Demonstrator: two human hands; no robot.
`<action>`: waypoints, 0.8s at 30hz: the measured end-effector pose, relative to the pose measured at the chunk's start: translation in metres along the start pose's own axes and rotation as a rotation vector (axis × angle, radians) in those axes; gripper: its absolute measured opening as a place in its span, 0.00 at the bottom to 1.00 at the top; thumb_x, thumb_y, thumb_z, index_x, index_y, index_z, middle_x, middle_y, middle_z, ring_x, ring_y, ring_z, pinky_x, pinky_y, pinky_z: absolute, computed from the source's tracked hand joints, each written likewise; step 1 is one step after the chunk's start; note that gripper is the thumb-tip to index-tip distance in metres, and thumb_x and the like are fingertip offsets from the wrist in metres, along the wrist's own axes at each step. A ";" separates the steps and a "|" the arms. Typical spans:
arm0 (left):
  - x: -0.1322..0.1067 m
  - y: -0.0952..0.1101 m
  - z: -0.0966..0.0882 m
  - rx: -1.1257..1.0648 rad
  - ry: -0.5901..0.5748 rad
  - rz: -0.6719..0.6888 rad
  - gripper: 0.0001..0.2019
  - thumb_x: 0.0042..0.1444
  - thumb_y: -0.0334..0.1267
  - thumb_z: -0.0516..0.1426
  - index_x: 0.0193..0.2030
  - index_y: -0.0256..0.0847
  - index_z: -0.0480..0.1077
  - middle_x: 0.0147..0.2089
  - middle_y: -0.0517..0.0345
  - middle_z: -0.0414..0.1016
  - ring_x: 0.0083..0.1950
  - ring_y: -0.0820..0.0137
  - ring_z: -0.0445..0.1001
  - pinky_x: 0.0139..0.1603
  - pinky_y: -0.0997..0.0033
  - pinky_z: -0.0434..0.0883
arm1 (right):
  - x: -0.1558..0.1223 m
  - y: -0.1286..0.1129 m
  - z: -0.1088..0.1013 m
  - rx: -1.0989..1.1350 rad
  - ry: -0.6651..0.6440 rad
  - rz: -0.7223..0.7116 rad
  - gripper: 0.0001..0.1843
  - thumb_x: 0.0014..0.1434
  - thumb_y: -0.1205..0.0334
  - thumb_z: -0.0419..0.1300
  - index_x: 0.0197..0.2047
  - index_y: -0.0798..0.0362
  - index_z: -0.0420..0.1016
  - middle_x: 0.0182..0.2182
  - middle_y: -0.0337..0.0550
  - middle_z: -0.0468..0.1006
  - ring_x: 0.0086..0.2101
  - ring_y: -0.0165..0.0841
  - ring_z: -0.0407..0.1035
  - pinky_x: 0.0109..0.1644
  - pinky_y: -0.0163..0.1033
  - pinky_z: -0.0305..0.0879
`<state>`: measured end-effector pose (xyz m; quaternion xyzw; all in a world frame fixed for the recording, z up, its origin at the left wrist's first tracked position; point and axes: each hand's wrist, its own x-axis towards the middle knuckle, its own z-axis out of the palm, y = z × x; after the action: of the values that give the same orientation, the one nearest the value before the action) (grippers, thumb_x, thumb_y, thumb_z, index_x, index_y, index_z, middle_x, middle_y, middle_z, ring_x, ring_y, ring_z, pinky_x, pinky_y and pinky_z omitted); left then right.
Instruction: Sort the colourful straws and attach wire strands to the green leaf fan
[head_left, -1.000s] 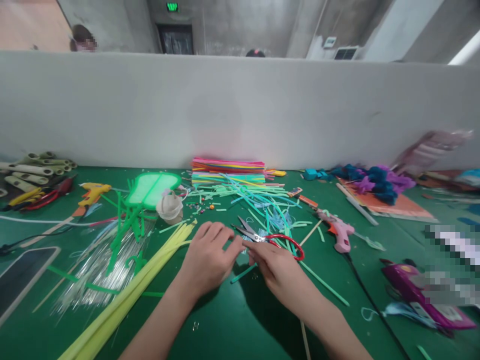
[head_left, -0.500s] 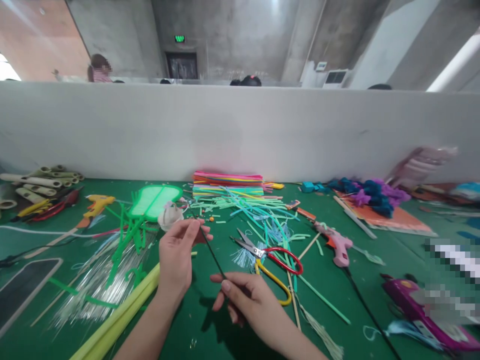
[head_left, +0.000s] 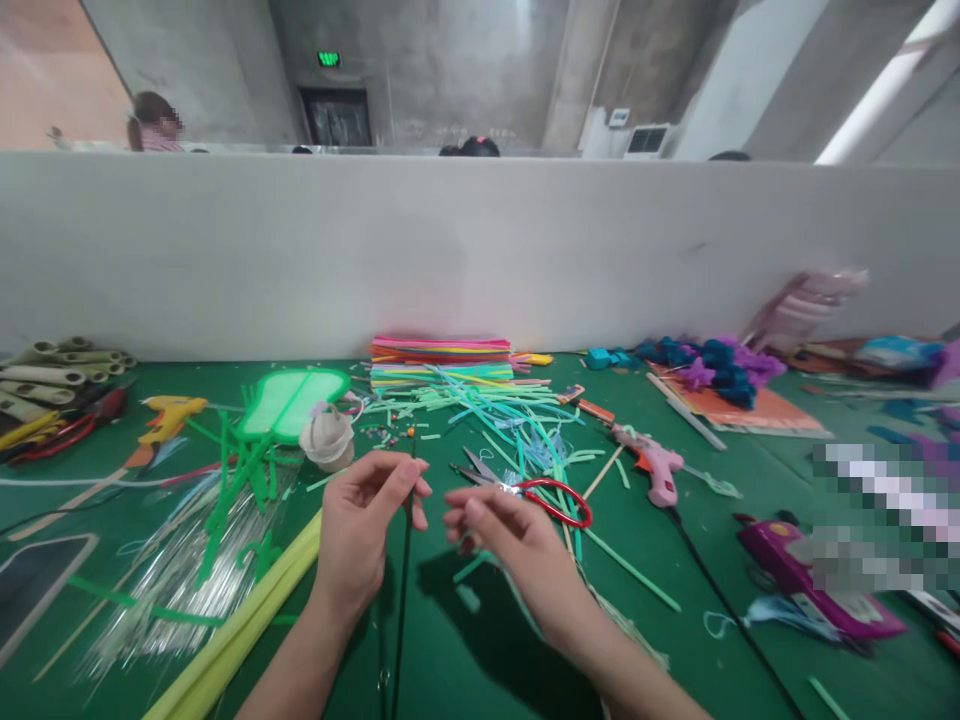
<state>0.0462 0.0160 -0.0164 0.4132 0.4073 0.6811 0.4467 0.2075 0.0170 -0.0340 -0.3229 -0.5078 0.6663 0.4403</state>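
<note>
In the head view, the left hand (head_left: 360,525) is pinching a dark cord (head_left: 405,590) between thumb and fingers, to the left of the scissors (head_left: 553,482). The cord is hanging from the fingertips and running out past the bottom edge of the picture. The right hand (head_left: 521,555) is facing the left one across a small gap, on the near side of the scissors and covering part of them. Its fingers are loosely curling — whether they are gripping anything, I cannot tell.

The scissors are lying with their blades apart on the green table (head_left: 780,480). Beyond them, loose pale green strips (head_left: 480,400) are spreading in front of a colourful bundle (head_left: 442,350). Small beads (head_left: 410,432) are sitting to the left of the scissors, and a whitish cup (head_left: 328,437) is standing farther left. A long yellow bundle (head_left: 255,610) is stretching out on that side too, partly behind the left arm. To the right of the scissors, a pink glue gun (head_left: 656,468) is lying — its black cable is trailing toward the near edge.
</note>
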 end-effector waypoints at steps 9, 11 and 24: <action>-0.009 0.013 0.017 -0.027 -0.121 -0.148 0.09 0.54 0.43 0.63 0.32 0.39 0.73 0.23 0.65 0.71 0.17 0.80 0.66 0.15 0.83 0.63 | 0.042 -0.065 0.008 0.025 -0.136 -0.181 0.09 0.59 0.55 0.63 0.38 0.50 0.79 0.33 0.39 0.78 0.30 0.24 0.68 0.33 0.31 0.63; -0.005 0.022 0.019 0.031 -0.184 -0.160 0.09 0.55 0.44 0.61 0.32 0.40 0.72 0.24 0.65 0.71 0.19 0.80 0.67 0.18 0.82 0.65 | 0.047 -0.070 0.011 0.020 -0.167 -0.226 0.08 0.58 0.56 0.64 0.34 0.52 0.78 0.30 0.38 0.76 0.27 0.24 0.65 0.31 0.32 0.62; 0.016 0.066 0.017 0.575 -0.406 -0.022 0.10 0.55 0.46 0.60 0.40 0.46 0.75 0.26 0.60 0.70 0.21 0.75 0.62 0.18 0.77 0.58 | 0.044 -0.083 -0.006 -0.089 -0.132 -0.357 0.09 0.59 0.55 0.62 0.34 0.53 0.77 0.26 0.37 0.73 0.27 0.26 0.65 0.29 0.32 0.62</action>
<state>0.0396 0.0165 0.0531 0.6445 0.4898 0.4377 0.3912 0.2164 0.0670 0.0452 -0.2025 -0.6137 0.5741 0.5028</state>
